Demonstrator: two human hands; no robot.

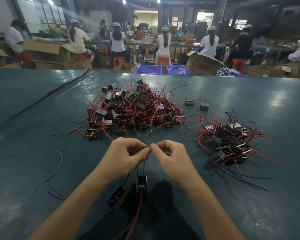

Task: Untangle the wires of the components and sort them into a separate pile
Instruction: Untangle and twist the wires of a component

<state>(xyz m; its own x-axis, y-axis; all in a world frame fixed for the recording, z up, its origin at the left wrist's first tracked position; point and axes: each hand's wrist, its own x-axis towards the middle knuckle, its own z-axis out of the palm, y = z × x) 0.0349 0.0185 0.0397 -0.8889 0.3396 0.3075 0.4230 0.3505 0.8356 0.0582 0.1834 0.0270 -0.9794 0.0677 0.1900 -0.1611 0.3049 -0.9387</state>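
Blue crates [148,69], cardboard boxes [203,64]

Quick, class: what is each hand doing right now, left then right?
Left hand: closed, pinching the red wires at their top ends.
Right hand: closed, pinching the same red wires from the other side.

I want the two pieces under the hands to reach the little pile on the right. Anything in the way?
Nothing visible. Only bare table lies between the two components and the smaller pile; the big tangled pile sits farther back.
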